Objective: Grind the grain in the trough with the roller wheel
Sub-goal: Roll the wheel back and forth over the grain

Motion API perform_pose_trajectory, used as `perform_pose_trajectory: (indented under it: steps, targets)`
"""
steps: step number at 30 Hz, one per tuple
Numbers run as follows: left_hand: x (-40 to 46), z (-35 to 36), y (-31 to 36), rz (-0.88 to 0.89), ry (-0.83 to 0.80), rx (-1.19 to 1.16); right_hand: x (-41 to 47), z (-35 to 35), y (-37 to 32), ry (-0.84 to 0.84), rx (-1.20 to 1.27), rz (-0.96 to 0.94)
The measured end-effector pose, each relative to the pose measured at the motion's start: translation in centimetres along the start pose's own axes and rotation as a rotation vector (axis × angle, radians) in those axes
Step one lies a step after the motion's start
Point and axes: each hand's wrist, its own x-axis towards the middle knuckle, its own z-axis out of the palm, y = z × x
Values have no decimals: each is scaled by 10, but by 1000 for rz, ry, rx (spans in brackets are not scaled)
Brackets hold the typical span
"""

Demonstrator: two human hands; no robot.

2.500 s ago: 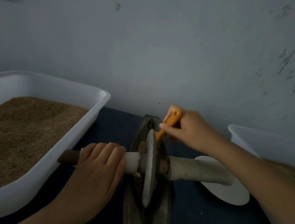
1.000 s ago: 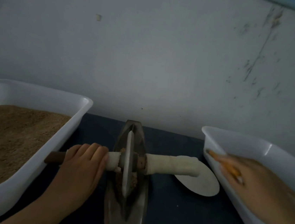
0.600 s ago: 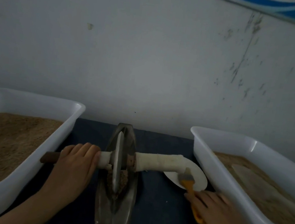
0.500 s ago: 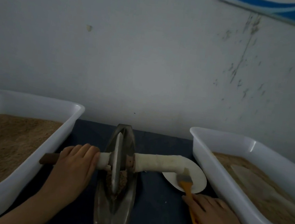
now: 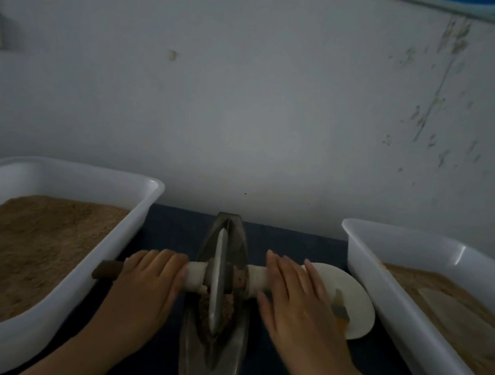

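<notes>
Metal trough (image 5: 210,365) lies lengthwise on the dark desk (image 5: 170,234), centre of view, between two white tubs. Roller wheel (image 5: 218,279) stands upright on edge in the trough groove, its axle handle (image 5: 196,275) crossing the trough left to right. Brown grain (image 5: 228,307) sits in the groove on both sides of the wheel's lower rim.

Left hand (image 5: 148,287): fingers curled over the left handle section, gripping it; the dark wooden end pokes out past the knuckles. Right hand (image 5: 297,307): fingers straight and together, laid flat over the white-wrapped right handle section, not wrapped round it. Slight blur on this hand.

Left tub (image 5: 142,206) holds a deep layer of brown meal. Right tub (image 5: 365,253) holds a shallower layer. A white plate (image 5: 356,304) rests on the desk just beside the right tub, partly under the right hand; an orange-handled brush (image 5: 340,313) lies on it.
</notes>
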Motion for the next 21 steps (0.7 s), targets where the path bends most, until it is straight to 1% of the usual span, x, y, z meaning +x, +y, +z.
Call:
perform_pose_trajectory:
  steps: [2, 5, 7, 9, 12, 13, 14, 16, 17, 21]
  targets:
    - [1, 1, -3, 23, 10, -19, 5, 6, 0, 26, 23, 45]
    - [11, 5, -3, 60, 59, 7, 15, 21, 7, -55, 113, 66]
    - [21, 10, -2, 73, 77, 45, 24, 34, 14, 11, 71, 31]
    - [33, 15, -3, 62, 65, 78, 35, 44, 16, 48, 88, 56]
    - [52, 24, -8, 101, 1, 194, 53, 57, 17, 233, 124, 88]
    - [57, 27, -10, 119, -37, 238, 59, 59, 19, 251, 112, 92]
    - [64, 30, -12, 129, -90, 271, 65, 61, 21, 231, 94, 90]
    - [72, 34, -15, 107, -186, 347, 76, 65, 25, 103, 51, 100]
    - [75, 36, -16, 96, -216, 393, 81, 68, 28, 64, 26, 94]
    - [85, 45, -21, 115, -250, 537, 100, 71, 30, -56, -57, 24]
